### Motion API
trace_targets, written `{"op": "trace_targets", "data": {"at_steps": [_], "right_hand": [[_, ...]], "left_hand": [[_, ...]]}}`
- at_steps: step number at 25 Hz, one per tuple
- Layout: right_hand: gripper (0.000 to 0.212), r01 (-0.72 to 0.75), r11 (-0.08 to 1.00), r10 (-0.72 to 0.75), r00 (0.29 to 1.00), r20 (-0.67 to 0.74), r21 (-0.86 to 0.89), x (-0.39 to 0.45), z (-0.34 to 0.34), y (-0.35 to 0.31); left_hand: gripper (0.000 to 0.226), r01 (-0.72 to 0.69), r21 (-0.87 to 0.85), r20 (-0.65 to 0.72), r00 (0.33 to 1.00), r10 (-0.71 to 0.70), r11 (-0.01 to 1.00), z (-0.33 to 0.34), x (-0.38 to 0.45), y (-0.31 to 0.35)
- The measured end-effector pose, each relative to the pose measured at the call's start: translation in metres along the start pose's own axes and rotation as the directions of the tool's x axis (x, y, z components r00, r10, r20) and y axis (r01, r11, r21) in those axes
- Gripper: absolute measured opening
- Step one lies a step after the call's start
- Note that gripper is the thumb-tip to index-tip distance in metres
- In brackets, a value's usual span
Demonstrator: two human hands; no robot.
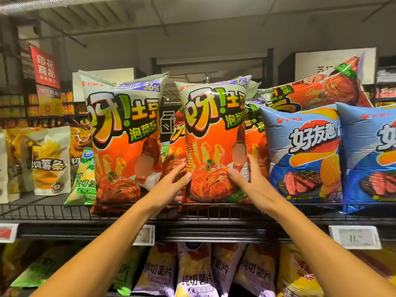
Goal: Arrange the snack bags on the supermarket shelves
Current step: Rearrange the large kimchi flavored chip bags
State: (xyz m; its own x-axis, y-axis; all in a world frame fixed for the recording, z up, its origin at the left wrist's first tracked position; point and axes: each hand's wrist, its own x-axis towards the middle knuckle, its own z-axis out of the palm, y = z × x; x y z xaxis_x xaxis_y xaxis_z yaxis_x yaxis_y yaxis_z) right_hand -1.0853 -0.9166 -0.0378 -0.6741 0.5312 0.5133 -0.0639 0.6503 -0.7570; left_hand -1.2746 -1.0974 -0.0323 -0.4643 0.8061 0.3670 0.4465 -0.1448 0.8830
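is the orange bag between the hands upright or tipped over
Upright. The orange bag stands on the shelf behind the wire rail, top seam up, the left hand and right hand gripping its lower sides.

Orange bag mostly hidden behind the held orange snack bag, left hand's fingers partly tucked behind that bag, rightmost blue bag cut by the frame edge, price tag print too blurred to read

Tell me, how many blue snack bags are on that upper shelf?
2: one blue bag right of the hands, another blue bag at the frame's right edge, partly cut off. More may hide behind.
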Motion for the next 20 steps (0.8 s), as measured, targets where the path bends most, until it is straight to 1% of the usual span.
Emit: {"op": "trace_targets", "data": {"at_steps": [7, 9, 12, 14, 16, 17, 18, 20], "right_hand": [[0.117, 0.006, 0.998, -0.003, 0.999, 0.045, -0.070, 0.002, 0.000, 0.003], [0.119, -0.004, 0.995, 0.009, 0.998, 0.056, -0.099, 0.002, 0.000, 0.003], [0.123, -0.006, 0.996, 0.012, 0.997, 0.071, -0.093, 0.001, -0.001, 0.003], [0.120, 0.017, 0.996, -0.013, 0.999, 0.052, -0.084, -0.002, -0.002, 0.001], [0.107, 0.092, 0.994, -0.094, 0.995, -0.045, -0.057, -0.008, -0.001, -0.001], [0.097, 0.142, 0.988, -0.148, 0.980, -0.131, -0.054, -0.012, 0.000, -0.001], [0.087, 0.189, 0.980, -0.199, 0.952, -0.230, -0.067, -0.016, 0.001, -0.004], [0.070, 0.284, 0.950, -0.311, 0.863, -0.398, -0.127, -0.020, 0.008, -0.018]], "left_hand": [[0.083, 0.018, 0.101, -0.050, 0.999, -0.013, 0.995, 0.007, -0.007, 0.005], [0.082, 0.017, 0.167, -0.061, 0.998, -0.007, 0.986, 0.010, -0.009, 0.005], [0.068, -0.008, 0.337, -0.115, 0.992, 0.049, 0.941, 0.014, -0.011, 0.004], [0.058, -0.021, 0.353, -0.179, 0.980, 0.090, 0.935, 0.018, -0.018, 0.007], [0.050, -0.045, 0.343, -0.250, 0.959, 0.137, 0.938, 0.020, -0.033, 0.010], [0.048, -0.070, 0.358, -0.265, 0.949, 0.173, 0.931, 0.020, -0.042, 0.010], [0.046, -0.104, 0.384, -0.268, 0.938, 0.218, 0.918, 0.018, -0.052, 0.011], [0.040, -0.164, 0.431, -0.283, 0.909, 0.305, 0.887, 0.005, -0.072, 0.015]]}}
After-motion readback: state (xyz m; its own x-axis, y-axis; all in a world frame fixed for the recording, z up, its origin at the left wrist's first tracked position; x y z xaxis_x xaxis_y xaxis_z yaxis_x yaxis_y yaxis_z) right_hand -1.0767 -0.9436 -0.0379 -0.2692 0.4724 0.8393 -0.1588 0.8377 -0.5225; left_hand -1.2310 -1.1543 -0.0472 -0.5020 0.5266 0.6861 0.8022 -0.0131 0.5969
